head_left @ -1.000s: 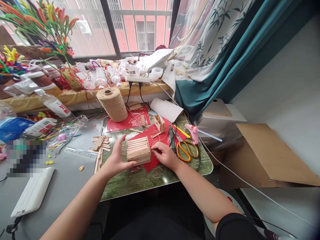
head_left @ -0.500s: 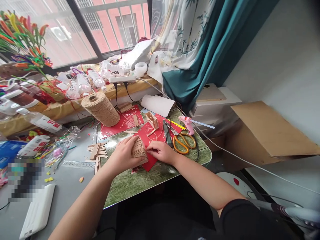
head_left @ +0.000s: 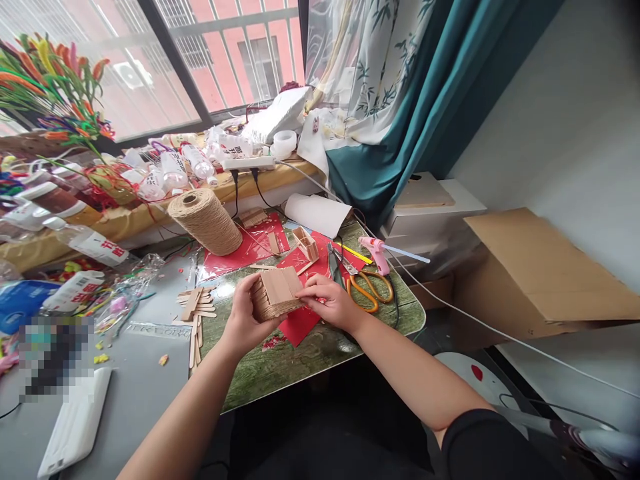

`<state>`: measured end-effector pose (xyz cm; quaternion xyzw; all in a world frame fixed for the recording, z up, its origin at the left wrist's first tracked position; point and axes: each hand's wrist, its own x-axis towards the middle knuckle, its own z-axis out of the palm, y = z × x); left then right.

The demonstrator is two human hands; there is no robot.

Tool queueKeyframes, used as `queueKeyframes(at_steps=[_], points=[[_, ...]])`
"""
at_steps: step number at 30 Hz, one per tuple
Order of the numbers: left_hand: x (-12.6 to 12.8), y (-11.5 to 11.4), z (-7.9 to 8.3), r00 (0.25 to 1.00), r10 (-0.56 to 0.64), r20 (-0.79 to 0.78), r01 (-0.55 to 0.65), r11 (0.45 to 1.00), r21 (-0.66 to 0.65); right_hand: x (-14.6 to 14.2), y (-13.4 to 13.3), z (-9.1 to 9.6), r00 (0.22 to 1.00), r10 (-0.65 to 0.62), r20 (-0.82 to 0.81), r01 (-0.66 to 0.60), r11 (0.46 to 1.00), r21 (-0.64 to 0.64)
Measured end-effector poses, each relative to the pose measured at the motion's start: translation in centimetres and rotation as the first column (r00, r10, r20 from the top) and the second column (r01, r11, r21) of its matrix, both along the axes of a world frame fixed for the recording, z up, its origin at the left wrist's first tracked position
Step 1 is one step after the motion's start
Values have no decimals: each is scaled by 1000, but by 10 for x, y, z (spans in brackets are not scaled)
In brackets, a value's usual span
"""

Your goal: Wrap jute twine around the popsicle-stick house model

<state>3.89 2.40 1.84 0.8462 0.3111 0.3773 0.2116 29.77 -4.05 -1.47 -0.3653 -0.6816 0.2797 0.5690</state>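
Observation:
A small craft-stick box [head_left: 281, 287] with twine wound round its side and a flat cardboard piece on the face toward me is held above the table. My left hand [head_left: 246, 325] grips it from the left, thumb along its lower edge. At the box's right edge, my right hand [head_left: 330, 303] has thumb and fingers pinched together; whatever is between them is too small to make out. Red paper [head_left: 302, 327] lies beneath. Behind the hands are a small open wooden frame [head_left: 306, 244], orange-handled scissors [head_left: 369, 295] and a pink glue gun [head_left: 376, 253].
A big twine spool [head_left: 207, 225] stands at the back left of the table. Loose craft sticks [head_left: 199, 305] lie to the left. A white power strip [head_left: 249, 163] sits on the cluttered windowsill. An open cardboard box [head_left: 545, 267] is at the right.
My left hand has turned the box, so its flat cardboard face now shows instead of the ridged side. My right hand stays pinched at its right edge.

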Motion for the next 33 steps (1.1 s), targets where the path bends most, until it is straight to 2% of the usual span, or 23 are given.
queueKeyframes(at_steps=[3, 6, 12, 17, 20, 23, 27, 33], points=[[-4, 1, -16, 998, -4, 66, 7, 999, -40, 0, 0, -2, 999, -4, -32, 3, 999, -35], [-8, 2, -25, 994, -21, 108, 32, 994, -104, -1, 1, -2, 997, -16, -69, 10, 996, -83], [-16, 3, -26, 991, -33, 132, 50, 991, -128, -2, 5, -1, 989, -65, -131, 37, 978, -206], [-26, -2, -27, 996, 8, 84, 0, 995, -98, -2, 4, -1, 991, -46, -127, 12, 966, -258], [-33, -6, -18, 999, 21, 48, -15, 993, -121, -3, 3, -2, 994, -22, -108, -7, 965, -261], [-35, -11, 4, 997, -1, -83, -9, 993, -114, -5, 1, -1, 995, 40, -91, -63, 963, -263], [-32, -15, 31, 963, 29, -268, -38, 999, -28, -6, 0, 1, 994, 75, -80, -93, 960, -265], [-30, -19, 42, 944, 51, -325, -59, 998, -14, -7, -2, 4, 996, 72, -52, -83, 966, -245]])
